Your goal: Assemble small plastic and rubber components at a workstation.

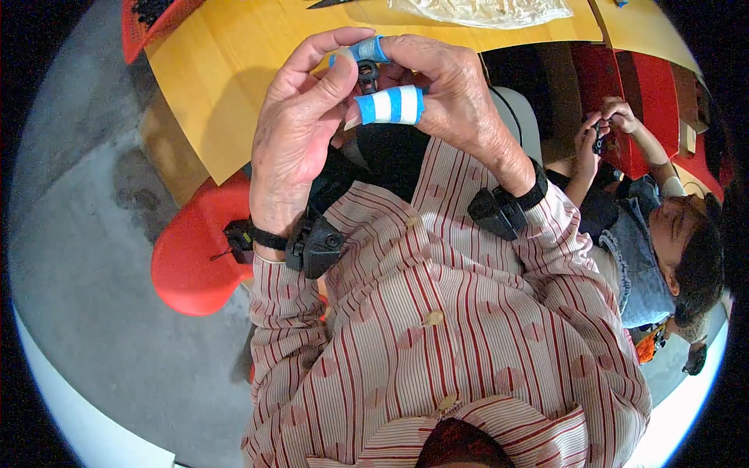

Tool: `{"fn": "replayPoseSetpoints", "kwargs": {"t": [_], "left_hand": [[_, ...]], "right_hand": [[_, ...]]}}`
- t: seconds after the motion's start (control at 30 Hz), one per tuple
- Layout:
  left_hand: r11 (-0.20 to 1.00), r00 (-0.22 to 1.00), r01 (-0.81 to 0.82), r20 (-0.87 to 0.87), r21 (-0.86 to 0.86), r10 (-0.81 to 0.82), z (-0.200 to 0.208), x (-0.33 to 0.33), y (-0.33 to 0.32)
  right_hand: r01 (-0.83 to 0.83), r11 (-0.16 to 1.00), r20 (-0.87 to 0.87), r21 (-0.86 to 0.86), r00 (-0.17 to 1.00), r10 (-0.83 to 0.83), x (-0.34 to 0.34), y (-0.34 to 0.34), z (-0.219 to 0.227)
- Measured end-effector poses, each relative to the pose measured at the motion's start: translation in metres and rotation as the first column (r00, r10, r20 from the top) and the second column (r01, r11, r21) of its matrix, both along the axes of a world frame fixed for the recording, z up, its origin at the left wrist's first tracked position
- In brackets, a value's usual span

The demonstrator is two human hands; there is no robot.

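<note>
Over the table's near edge, a small black plastic piece (368, 77) with a rounded opening is held between my two hands. My left hand (292, 121) is closed at its left side, the thumb bent toward the index finger. From the right, my right hand (452, 90) pinches it between thumb and index finger. Blue tape wraps the right index finger, and blue-and-white banded tape (390, 104) covers the right thumb. The fingers hide part of the piece, so its exact kind does not show. Each wrist carries a black strapped device.
Beyond my hands is a yellow wooden table (226, 70), with a clear plastic bag (488, 11) at its far side. A red basket (148, 31) stands at the far left. A red chair (199, 249) is left of me. At right, a co-worker (647, 234) handles a small black item near red boxes.
</note>
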State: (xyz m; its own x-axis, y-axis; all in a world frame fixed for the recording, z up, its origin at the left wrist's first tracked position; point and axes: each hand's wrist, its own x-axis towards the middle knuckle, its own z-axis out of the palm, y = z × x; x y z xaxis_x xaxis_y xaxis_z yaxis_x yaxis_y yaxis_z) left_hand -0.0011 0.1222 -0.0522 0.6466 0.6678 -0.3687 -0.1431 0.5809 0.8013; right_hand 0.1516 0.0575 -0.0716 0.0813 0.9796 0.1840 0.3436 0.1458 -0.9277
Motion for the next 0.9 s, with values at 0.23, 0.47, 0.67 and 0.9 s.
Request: {"fn": "replayPoseSetpoints", "kwargs": {"t": [0.23,0.47,0.67,0.9], "left_hand": [[0.996,0.996,-0.07,0.056,-0.057,0.073,-0.006,0.002,-0.003],[0.988,0.989,-0.123,0.066,-0.098,0.13,-0.004,0.003,-0.005],[0.993,0.993,-0.081,0.081,-0.081,0.087,-0.006,-0.002,-0.004],[0.986,0.994,0.051,0.083,0.159,-0.064,0.004,-0.014,-0.008]], "right_hand": [[0.025,1.0,-0.058,0.0,0.998,-0.025,-0.002,-0.001,-0.002],[0.018,1.0,-0.075,-0.008,0.997,-0.019,-0.004,-0.002,-0.004],[-0.006,0.996,-0.148,-0.085,0.989,-0.006,-0.007,-0.003,-0.003],[-0.028,0.997,-0.117,-0.068,0.993,0.02,-0.006,-0.005,0.0]]}}
